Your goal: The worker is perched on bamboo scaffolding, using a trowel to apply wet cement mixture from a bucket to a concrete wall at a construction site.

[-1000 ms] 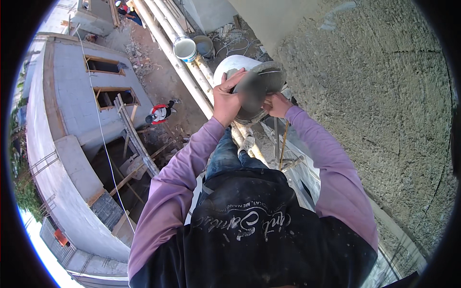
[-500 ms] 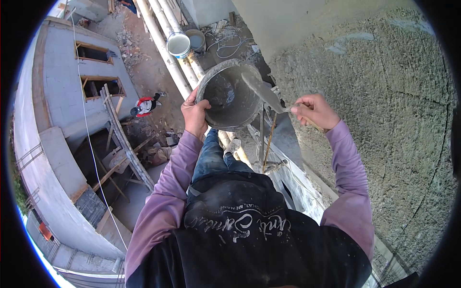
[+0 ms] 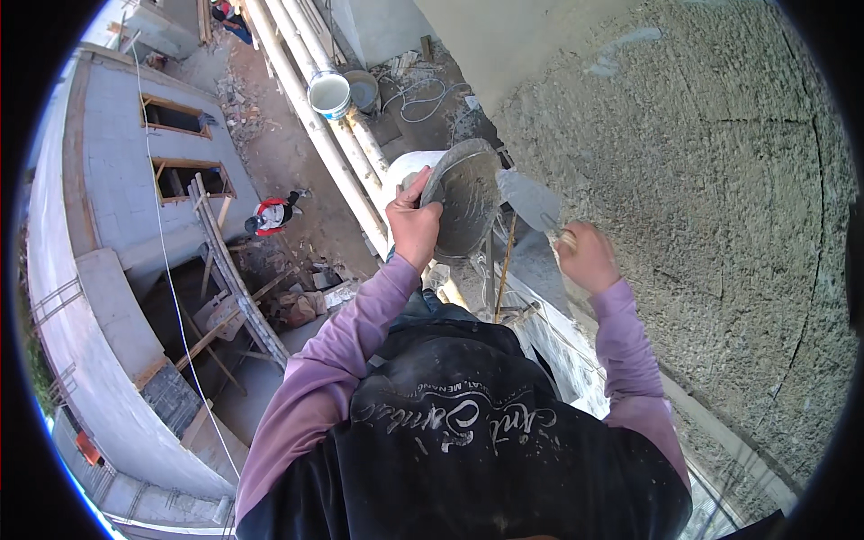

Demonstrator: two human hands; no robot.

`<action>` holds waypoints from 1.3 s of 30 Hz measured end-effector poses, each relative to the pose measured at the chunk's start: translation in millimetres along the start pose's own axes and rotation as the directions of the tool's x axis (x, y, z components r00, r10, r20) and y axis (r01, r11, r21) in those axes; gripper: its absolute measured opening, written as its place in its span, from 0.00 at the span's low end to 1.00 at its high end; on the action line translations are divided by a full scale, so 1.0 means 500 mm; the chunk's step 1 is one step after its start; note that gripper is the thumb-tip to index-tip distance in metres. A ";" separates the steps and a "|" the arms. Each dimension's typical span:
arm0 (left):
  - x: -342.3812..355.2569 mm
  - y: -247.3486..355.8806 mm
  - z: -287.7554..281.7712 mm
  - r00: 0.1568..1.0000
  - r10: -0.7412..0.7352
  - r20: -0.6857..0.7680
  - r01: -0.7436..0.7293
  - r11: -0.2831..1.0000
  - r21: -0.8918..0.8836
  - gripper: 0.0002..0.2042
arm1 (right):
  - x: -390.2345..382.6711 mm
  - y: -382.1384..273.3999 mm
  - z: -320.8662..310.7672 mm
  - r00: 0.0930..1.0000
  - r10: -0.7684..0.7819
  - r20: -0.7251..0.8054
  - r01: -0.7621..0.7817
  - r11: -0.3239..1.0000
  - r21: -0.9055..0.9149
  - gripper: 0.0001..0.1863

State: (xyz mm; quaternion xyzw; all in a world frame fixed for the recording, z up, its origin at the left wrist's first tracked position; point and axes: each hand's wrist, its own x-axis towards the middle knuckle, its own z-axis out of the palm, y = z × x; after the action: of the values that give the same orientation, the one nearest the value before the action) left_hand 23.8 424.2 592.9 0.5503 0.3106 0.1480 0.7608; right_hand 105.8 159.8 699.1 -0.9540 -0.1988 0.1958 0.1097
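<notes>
My left hand [image 3: 415, 221] is closed on the rim of a mortar-smeared bucket [image 3: 461, 202], its thumb over the edge. The bucket is tilted, its mouth facing right toward the wall, with grey residue on the inside; its bottom is hidden. In my right hand [image 3: 586, 257] is a trowel, gripped by its handle. The grey trowel blade [image 3: 529, 200] points up and left, its tip close to the bucket's right rim. Beside my right hand rises a rough, grey plastered wall [image 3: 693, 207].
Bamboo scaffold poles [image 3: 301, 90] run below me, with a white bucket [image 3: 329, 94] and a grey bucket [image 3: 363, 90] near them. A person in red and white [image 3: 273, 214] is far down on the ground. A white cord [image 3: 160, 193] hangs at left beside a block building with window openings.
My left hand has tipped the bucket toward the wall and shifted it right. My right hand has come lower, and the trowel blade now stands outside the bucket's mouth instead of over it.
</notes>
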 end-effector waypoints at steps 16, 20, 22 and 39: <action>-0.162 0.002 0.099 0.923 0.258 0.284 -0.330 0.912 0.243 0.25 | 0.046 0.054 0.201 0.905 -0.362 0.221 0.421 0.833 -0.359 0.11; -0.194 0.041 0.087 0.900 0.217 0.379 -0.321 0.917 0.237 0.28 | 0.006 0.075 0.186 0.908 -0.309 0.284 0.357 0.924 -0.136 0.12; -0.197 0.044 0.092 0.889 0.226 0.398 -0.333 0.916 0.224 0.27 | 0.002 0.101 0.225 0.913 -0.298 0.277 0.327 0.943 -0.064 0.13; -0.189 -0.030 -0.083 0.980 -0.194 -0.038 0.171 0.929 -0.329 0.33 | -0.062 0.099 0.082 0.853 -0.343 0.393 0.017 0.771 0.636 0.14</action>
State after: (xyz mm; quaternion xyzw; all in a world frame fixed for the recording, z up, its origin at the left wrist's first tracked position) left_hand -76.3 396.4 600.0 0.3810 0.3579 0.1448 0.8401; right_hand 79.0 107.6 658.2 -0.7603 -0.2395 0.4716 0.3770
